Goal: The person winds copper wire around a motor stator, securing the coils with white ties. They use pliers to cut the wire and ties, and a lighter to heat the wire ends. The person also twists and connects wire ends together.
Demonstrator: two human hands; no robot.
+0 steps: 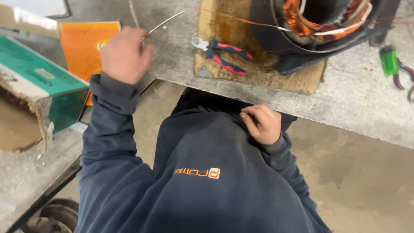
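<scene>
Head view: left hand (124,55) raised, seemingly pinching wire (166,21)

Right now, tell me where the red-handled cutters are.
In the head view, the red-handled cutters lie on the brown cardboard sheet atop the grey workbench, right of the left hand and just left of the copper-wound motor stator.

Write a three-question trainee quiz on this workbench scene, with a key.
1. True or false: the left hand rests on the red-handled cutters.
2. Which hand pinches the thin white sleeve? A. left B. right
3. Fill in: the right hand is held against the dark ____, below the bench edge.

Key: 1. false; 2. A; 3. sweatshirt
</scene>
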